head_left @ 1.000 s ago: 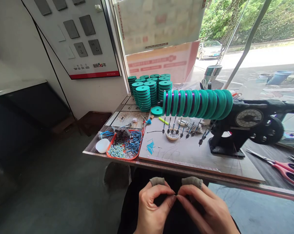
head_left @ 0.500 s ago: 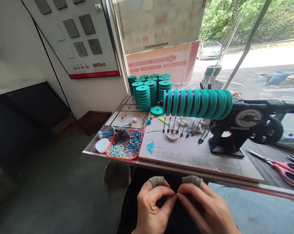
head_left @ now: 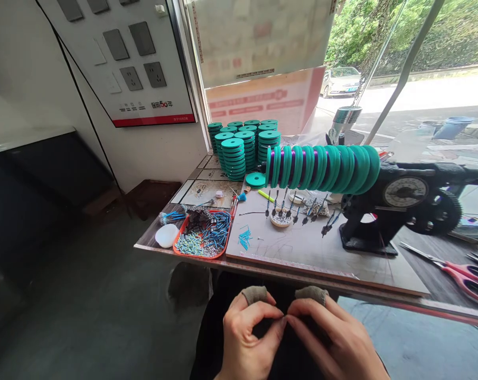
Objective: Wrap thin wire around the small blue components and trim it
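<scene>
Below the table's front edge, my left hand (head_left: pixel 251 333) is closed in a pinch, thumb against forefinger. My right hand (head_left: pixel 329 331) pinches too, its fingertips meeting those of the left. Whatever lies between the fingertips is too small to make out. Each hand wears a grey-brown finger wrap; one is the left wrap (head_left: pixel 254 294), the other the right wrap (head_left: pixel 310 294). Above the hands is a board (head_left: pixel 294 258) with small blue tubes (head_left: pixel 244 238) on it. Several dark weights with blue-wrapped stems (head_left: pixel 329 227) hang in a row over the board.
A black hand-cranked winder (head_left: pixel 405 192) carries a row of green spools (head_left: pixel 321 169). More green spools (head_left: pixel 233 158) stand stacked behind. An orange tray (head_left: pixel 225 248) holds small parts, beside a white lid (head_left: pixel 166 236). Red-handled scissors (head_left: pixel 464 274) lie right; a round dish (head_left: pixel 281 224) holds beads.
The hands stay almost exactly where they were, fingertips still together. The whole view has shifted very slightly; nothing on the table has visibly moved.
</scene>
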{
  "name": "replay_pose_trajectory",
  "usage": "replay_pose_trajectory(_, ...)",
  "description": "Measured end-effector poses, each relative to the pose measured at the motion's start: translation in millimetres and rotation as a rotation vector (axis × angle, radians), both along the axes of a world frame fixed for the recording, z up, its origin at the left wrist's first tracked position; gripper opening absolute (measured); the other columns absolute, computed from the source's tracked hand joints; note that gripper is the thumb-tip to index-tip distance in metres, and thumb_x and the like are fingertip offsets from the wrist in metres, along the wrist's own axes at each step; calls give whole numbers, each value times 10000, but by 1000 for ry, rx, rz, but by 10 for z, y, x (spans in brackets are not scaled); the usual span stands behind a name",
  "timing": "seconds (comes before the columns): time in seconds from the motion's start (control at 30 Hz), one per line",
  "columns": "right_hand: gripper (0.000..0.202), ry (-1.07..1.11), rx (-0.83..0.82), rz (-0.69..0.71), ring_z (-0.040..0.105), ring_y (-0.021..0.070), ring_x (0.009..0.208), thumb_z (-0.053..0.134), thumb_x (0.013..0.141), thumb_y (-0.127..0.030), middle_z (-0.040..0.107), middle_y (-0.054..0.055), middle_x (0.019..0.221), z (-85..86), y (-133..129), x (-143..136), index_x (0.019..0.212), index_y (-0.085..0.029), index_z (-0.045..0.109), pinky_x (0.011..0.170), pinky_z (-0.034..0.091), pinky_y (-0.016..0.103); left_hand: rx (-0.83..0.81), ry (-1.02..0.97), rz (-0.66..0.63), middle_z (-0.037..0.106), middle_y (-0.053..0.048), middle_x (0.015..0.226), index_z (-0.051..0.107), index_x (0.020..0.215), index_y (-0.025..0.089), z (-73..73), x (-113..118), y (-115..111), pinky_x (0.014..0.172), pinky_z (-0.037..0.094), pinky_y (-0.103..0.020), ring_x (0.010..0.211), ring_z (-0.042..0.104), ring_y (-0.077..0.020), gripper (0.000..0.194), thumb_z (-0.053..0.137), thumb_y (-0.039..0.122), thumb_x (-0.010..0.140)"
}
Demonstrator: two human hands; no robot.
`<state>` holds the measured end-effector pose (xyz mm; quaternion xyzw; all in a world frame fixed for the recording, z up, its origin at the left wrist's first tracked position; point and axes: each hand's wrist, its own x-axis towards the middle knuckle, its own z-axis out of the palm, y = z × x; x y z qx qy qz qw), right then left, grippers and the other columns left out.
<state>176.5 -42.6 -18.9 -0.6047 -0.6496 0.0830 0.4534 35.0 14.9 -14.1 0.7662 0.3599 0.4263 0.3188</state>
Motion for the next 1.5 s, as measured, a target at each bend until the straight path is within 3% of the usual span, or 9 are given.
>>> replay_pose_trajectory(0.33,194,25,-18,15,572,114,591,464,898,-329,573,-7,685,-2,1,-14,793,-238,599,541,478,200,-38,39,-4,669,-50,747,673,621,174,2,-23,-16,638,526,-235,699,651,-170,77,683,159,695)
replay_pose_trajectory(1.07,158,89,-64,27,554,101,593,455,900,-306,557,-26,698,-25,-12,-25,808,-255,573,544,448,185,-67,-72,-20,657,-50,680,655,595,138,35,24,-17,604,508,-202,636,641,-144,86,690,117,671)
replay_pose_trajectory(1.5,104,-95,31,74,584,112,595,471,885,-225,579,-2,695,-2,19,46,836,-226,564,531,484,180,-87,-76,-37,650,-58,683,655,593,130,48,37,-16,600,501,-206,632,633,-142,97,680,145,686)
